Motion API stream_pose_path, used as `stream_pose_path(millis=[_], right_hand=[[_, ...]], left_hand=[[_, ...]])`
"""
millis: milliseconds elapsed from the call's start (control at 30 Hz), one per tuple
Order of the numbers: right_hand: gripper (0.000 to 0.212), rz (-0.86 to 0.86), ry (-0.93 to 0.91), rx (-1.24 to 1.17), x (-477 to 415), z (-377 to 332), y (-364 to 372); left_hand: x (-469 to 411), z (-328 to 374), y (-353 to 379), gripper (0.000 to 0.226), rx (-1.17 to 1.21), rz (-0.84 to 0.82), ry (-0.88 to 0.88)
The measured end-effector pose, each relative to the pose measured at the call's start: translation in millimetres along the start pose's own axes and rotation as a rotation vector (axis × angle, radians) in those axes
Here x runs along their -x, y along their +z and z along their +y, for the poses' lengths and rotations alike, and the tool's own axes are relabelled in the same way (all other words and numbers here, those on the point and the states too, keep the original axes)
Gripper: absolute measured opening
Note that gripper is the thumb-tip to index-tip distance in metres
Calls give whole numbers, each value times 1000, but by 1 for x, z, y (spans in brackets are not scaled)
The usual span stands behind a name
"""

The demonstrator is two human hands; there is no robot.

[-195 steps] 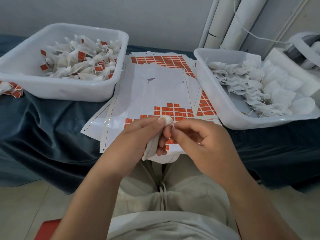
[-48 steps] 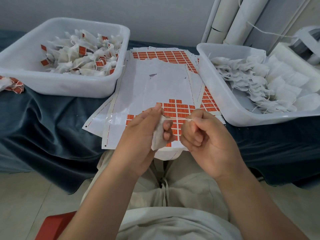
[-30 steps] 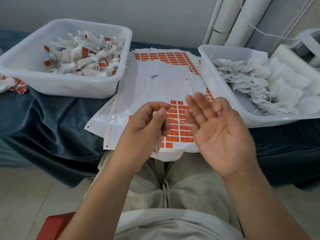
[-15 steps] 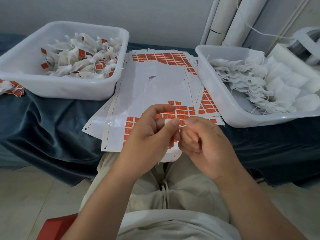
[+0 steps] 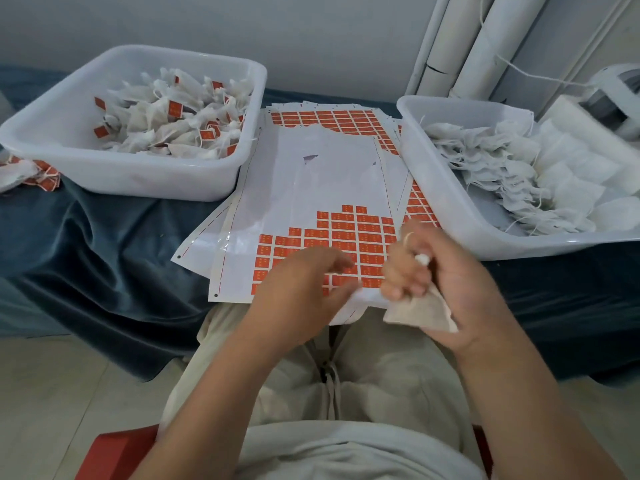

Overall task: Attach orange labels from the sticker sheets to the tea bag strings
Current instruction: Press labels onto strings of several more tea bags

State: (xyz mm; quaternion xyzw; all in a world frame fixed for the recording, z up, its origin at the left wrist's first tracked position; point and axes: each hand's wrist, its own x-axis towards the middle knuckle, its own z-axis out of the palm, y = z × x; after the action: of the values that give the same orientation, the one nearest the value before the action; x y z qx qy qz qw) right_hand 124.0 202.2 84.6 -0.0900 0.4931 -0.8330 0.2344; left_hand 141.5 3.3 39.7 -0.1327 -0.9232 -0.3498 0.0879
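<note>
Over my lap, my right hand (image 5: 460, 292) grips a white tea bag (image 5: 420, 311), and the bag's string (image 5: 408, 237) loops over a raised finger. My left hand (image 5: 301, 292) holds nothing; its fingertips rest on the orange labels (image 5: 349, 233) of the near sticker sheet (image 5: 311, 188), thumb apart from the fingers. The motion blur hides whether a label is lifted. Labelled tea bags (image 5: 173, 126) fill the left tub (image 5: 145, 181). Unlabelled tea bags (image 5: 502, 168) lie in the right tub (image 5: 450, 216).
Several sticker sheets overlap between the tubs on a dark blue cloth (image 5: 104, 254). A few labelled bags (image 5: 31, 174) lie loose at the far left. White tubes (image 5: 460, 46) lean on the wall behind. A red stool (image 5: 114, 455) shows below my lap.
The tea bag has passed from my left hand to my right hand, which moved right. My left hand let go and dropped onto the orange labels.
</note>
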Motion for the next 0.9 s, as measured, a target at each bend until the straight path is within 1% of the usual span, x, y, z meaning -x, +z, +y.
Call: stream_pose_path(millis=[33,67,100,167,233,300,333,367,467,567,633,733,800,900], right_hand=[[34,-1,121,114,-1,2,-6],[28,-25,244,226,-1,6,-12],[30,-63,359,328,-1,11,-17],[42,-136,529,472,-3,26,-23],[49,-189,628,546,-8,42,-24],[57,-151,676,537,-15,55,-23],[57,-94,654,508,-18,59,-22],[55,-26,587,494,-20,63,-21],[51,152,296,546,-22,72,-22],[56,163,141,590,-21,79,-28],[56,152,112,539,-22,82,-29],[50,142,95,505,-21,85,-31],[48,147,90,523,-20,85,-33],[49,134,61,600,-20,83,-33]], left_hand=[[0,-6,5,43,-144,-108,67],[0,-10,9,50,-244,-172,104],[0,-12,12,52,-304,-187,123],[-2,-13,13,40,-289,-111,139],[-4,-14,13,26,-214,6,139],[-3,-14,11,20,-170,77,103],[-3,-14,10,19,-157,110,91],[-2,-13,10,19,-139,133,87],[-2,-8,7,14,-72,151,85],[-2,-6,6,16,-40,145,35],[-2,-6,5,16,17,131,20],[-4,-10,-3,16,112,10,39],[-5,-16,-9,19,176,-54,57],[-5,-23,-12,19,200,-38,46]])
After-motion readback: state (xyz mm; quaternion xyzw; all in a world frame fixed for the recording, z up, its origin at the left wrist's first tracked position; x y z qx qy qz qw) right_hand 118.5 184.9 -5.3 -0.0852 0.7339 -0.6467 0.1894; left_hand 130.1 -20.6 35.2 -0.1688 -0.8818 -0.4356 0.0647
